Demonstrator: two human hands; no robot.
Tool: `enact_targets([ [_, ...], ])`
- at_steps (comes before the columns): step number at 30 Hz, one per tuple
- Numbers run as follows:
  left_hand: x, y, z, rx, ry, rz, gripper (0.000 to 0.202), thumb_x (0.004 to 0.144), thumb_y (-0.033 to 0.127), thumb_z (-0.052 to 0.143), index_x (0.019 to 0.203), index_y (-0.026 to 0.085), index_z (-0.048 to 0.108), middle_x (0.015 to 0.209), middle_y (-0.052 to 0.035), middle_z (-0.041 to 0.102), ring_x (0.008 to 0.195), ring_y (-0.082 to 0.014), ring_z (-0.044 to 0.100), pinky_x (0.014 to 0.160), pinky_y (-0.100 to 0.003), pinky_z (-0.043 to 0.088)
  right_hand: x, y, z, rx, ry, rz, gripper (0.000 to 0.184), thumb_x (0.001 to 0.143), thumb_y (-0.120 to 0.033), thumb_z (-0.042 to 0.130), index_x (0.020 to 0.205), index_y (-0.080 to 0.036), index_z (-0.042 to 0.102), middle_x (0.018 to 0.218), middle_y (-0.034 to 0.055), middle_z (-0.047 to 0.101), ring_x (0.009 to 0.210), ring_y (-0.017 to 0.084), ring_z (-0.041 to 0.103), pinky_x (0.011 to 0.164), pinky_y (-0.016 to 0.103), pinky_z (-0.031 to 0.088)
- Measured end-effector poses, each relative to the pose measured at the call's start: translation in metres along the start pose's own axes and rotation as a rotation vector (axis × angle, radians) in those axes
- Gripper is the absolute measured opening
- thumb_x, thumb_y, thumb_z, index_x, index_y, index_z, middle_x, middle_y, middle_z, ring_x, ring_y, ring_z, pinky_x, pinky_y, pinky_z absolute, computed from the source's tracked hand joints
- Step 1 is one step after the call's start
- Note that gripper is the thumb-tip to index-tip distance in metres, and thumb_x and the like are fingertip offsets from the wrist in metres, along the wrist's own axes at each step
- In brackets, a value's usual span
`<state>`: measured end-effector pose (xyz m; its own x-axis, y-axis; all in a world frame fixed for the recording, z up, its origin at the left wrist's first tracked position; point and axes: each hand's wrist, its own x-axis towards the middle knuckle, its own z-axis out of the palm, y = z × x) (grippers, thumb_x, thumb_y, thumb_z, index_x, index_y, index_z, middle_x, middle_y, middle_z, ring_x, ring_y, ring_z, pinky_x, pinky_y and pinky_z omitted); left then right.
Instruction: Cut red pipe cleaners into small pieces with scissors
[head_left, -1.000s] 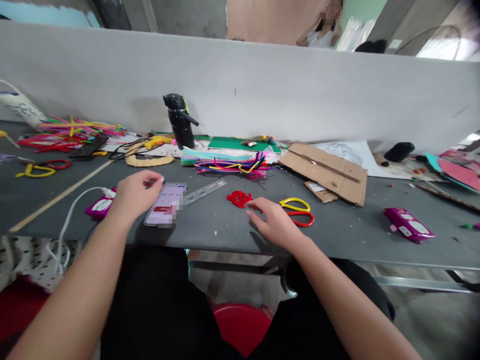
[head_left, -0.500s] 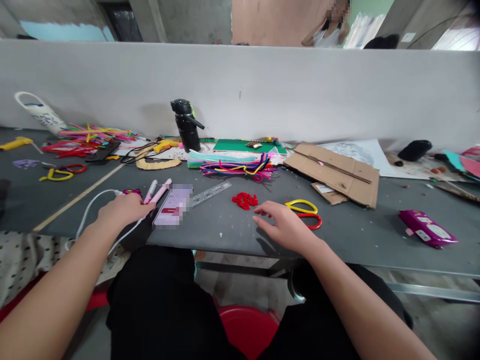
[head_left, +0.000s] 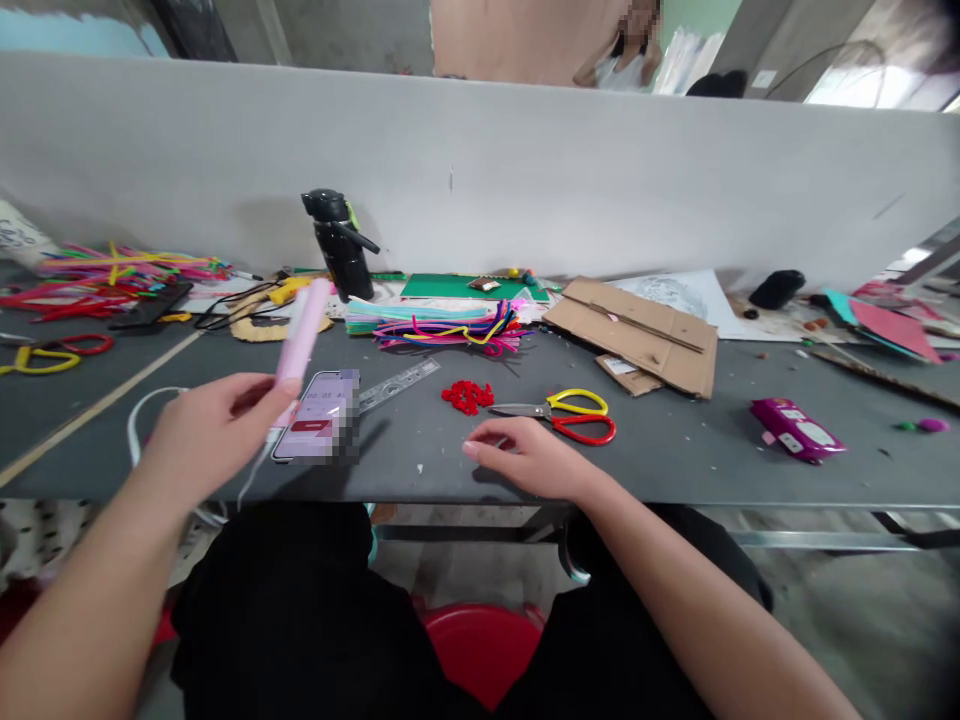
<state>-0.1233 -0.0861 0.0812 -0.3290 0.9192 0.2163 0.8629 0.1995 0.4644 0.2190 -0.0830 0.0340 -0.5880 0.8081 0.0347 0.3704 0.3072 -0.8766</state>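
Note:
My left hand (head_left: 217, 425) is closed around a small pink hair straightener (head_left: 302, 335), raised and tilted above the table, its two arms together. A white cable (head_left: 259, 470) hangs by that hand. Just right of it lies a phone (head_left: 315, 410) with a lit screen, partly blurred, and a clear ruler (head_left: 397, 387). My right hand (head_left: 525, 455) rests at the table's front, fingers loosely bent and apart, with nothing visible in it. Beyond its fingers sit a pile of small red fuzzy pieces (head_left: 468, 397) and scissors (head_left: 581, 415) with yellow and red handles.
Bundled pipe cleaners (head_left: 450, 328) lie mid-table, with a black bottle (head_left: 343, 245) behind. More pipe cleaners (head_left: 112, 275) and another pair of scissors (head_left: 52, 355) are at left. Flat cardboard (head_left: 637, 335) and a purple packet (head_left: 796, 428) lie at right. A low wall (head_left: 480, 170) backs the table.
My left hand has lifted the hair straightener off the table, and its spread arms have come together. My right hand has shifted slightly nearer the table edge. The view has turned right.

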Motion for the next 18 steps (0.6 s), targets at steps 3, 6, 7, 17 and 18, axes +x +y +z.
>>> enact_targets([
  [3, -0.028, 0.061, 0.019, -0.263, -0.154, 0.192, 0.038, 0.085, 0.052, 0.055, 0.108, 0.024, 0.067, 0.093, 0.0001, 0.074, 0.079, -0.0179, 0.066, 0.068, -0.025, 0.048, 0.005, -0.005, 0.017, 0.456, 0.006, 0.061, 0.045, 0.094, -0.054, 0.048, 0.123, -0.022, 0.061, 0.119, 0.0077, 0.064, 0.103, 0.020, 0.062, 0.081, 0.032, 0.052],
  [6, -0.045, 0.116, 0.052, -0.411, -0.336, 0.426, 0.036, 0.089, 0.049, 0.050, 0.105, 0.021, 0.068, 0.092, -0.0041, 0.074, 0.078, -0.0199, 0.067, 0.068, -0.028, 0.050, 0.012, -0.006, 0.023, 0.747, 0.186, 0.042, 0.048, 0.092, -0.056, 0.050, 0.125, -0.022, 0.059, 0.124, 0.0080, 0.062, 0.112, 0.022, 0.059, 0.087, 0.033, 0.051],
  [7, -0.049, 0.129, 0.065, -0.445, -0.375, 0.488, 0.035, 0.091, 0.047, 0.049, 0.108, 0.022, 0.067, 0.096, -0.0048, 0.074, 0.081, -0.0202, 0.067, 0.070, -0.029, 0.050, 0.014, -0.005, 0.023, 0.809, 0.252, 0.030, 0.046, 0.092, -0.055, 0.052, 0.120, -0.021, 0.062, 0.119, 0.0079, 0.064, 0.110, 0.021, 0.060, 0.087, 0.032, 0.051],
  [17, -0.009, 0.115, 0.114, -0.216, -0.530, 0.610, 0.029, 0.087, 0.047, 0.054, 0.094, 0.022, 0.069, 0.083, -0.0045, 0.071, 0.072, -0.0207, 0.064, 0.063, -0.030, 0.046, 0.005, 0.022, -0.047, 0.594, 0.583, 0.144, 0.038, 0.082, -0.053, 0.066, 0.095, -0.018, 0.056, 0.085, 0.0065, 0.070, 0.075, 0.018, 0.066, 0.069, 0.029, 0.055],
  [18, -0.003, 0.107, 0.116, -0.146, -0.423, 0.593, 0.027, 0.085, 0.043, 0.056, 0.093, 0.021, 0.068, 0.085, -0.0060, 0.070, 0.075, -0.0219, 0.064, 0.065, -0.031, 0.045, 0.000, 0.025, -0.056, 0.516, 0.593, 0.172, 0.038, 0.081, -0.053, 0.066, 0.092, -0.018, 0.055, 0.078, 0.0051, 0.069, 0.067, 0.016, 0.064, 0.064, 0.028, 0.054],
])
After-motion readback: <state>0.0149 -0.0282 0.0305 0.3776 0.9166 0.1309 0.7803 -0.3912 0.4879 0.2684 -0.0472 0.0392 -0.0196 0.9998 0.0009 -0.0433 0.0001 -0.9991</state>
